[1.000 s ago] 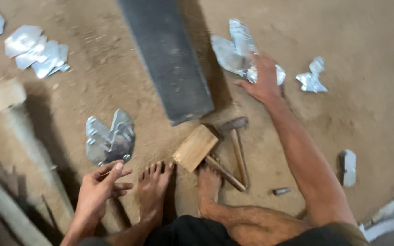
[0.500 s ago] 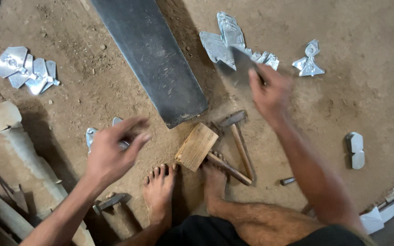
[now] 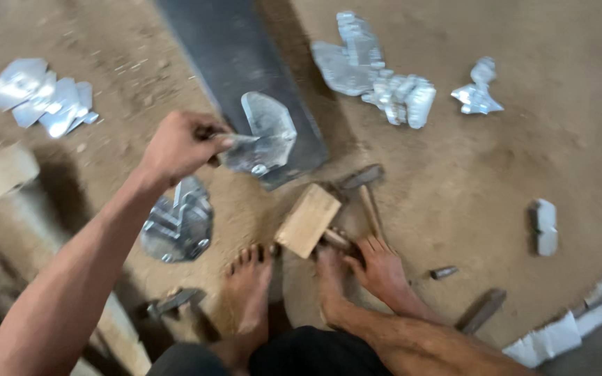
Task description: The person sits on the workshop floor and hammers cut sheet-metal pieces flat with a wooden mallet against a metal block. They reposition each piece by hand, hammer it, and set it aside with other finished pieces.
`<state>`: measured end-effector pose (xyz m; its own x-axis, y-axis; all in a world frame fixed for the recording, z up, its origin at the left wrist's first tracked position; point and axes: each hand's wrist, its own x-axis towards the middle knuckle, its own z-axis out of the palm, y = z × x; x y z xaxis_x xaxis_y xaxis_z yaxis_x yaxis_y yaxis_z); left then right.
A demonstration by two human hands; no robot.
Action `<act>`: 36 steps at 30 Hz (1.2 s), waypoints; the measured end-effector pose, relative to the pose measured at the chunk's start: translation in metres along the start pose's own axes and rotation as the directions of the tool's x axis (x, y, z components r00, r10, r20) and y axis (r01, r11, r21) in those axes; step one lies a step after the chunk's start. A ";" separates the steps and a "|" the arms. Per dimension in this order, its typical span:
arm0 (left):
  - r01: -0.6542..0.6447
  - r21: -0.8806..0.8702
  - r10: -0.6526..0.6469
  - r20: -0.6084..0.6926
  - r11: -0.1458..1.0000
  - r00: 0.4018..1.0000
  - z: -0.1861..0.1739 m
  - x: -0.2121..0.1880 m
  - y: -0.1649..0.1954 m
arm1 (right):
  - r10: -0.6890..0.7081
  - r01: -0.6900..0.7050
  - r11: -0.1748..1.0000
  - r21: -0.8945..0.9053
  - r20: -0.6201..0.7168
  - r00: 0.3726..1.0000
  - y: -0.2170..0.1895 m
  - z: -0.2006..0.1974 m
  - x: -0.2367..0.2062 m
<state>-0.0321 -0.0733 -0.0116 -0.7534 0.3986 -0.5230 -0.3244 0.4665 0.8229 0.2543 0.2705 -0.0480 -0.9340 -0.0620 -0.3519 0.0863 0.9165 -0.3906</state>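
Fingers (image 3: 207, 139) of the left hand (image 3: 175, 146) are being pinched on a thin metal piece (image 3: 263, 136); the right hand (image 3: 377, 268) is being closed around a hammer handle (image 3: 369, 212). Cuts are being risked from sharp edges.

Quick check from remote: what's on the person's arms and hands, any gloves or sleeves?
Nothing worn: the left hand and right hand are bare, no gloves, rings or watch visible. Both forearms are uncovered, no sleeves in view. The feet are bare too, and dark clothing shows at the lower edge.
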 end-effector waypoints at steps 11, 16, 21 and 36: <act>-0.113 0.193 0.092 0.114 0.975 0.989 -0.024 0.033 -0.023 | 0.291 -0.283 0.956 -0.080 0.103 0.951 0.026 -0.157 -0.003; -0.075 0.015 0.075 0.007 0.997 0.997 -0.008 0.027 -0.035 | -0.248 0.238 0.969 -0.072 -0.233 0.940 -0.072 -0.163 0.111; -0.118 -0.315 0.027 -0.278 0.942 0.960 0.041 0.011 -0.073 | -0.243 0.255 0.966 0.033 -0.208 0.947 -0.085 -0.146 0.146; -0.064 -0.698 0.162 0.075 0.714 0.984 0.014 0.031 -0.059 | -0.324 0.315 0.946 -0.078 -0.306 0.895 -0.070 -0.144 0.098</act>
<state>-0.0282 -0.0774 -0.0800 -0.7511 0.5265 -0.3982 -0.5821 -0.2436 0.7758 0.1071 0.2569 0.0673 -0.9702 -0.2316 0.0715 -0.2401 0.8780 -0.4140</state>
